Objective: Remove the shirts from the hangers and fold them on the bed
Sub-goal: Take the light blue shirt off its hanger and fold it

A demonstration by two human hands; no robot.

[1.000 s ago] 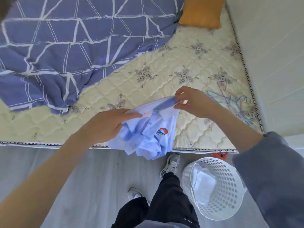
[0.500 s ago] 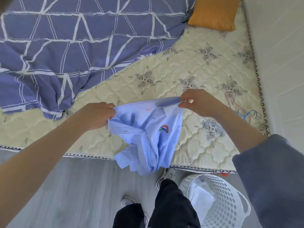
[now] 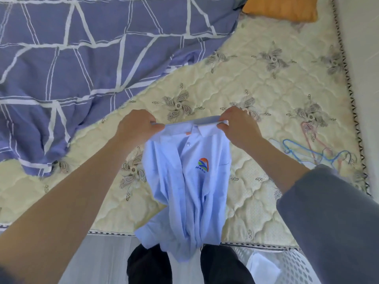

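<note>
Both hands (image 3: 137, 128) (image 3: 239, 128) pinching shirt (image 3: 190, 185), over bed edge (image 3: 110, 233)

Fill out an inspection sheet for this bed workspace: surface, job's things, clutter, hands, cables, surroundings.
Surface: quilted mattress, partly bare.
Job's things: light blue shirt hangs from its collar, off any hanger; empty hangers lie on the mattress at right.
Clutter: purple blanket at left; orange pillow at top.
Hands: left hand and right hand each pinch a collar end.
Cables: nothing seen.
Surroundings: white basket on grey floor; wall at right.
</note>
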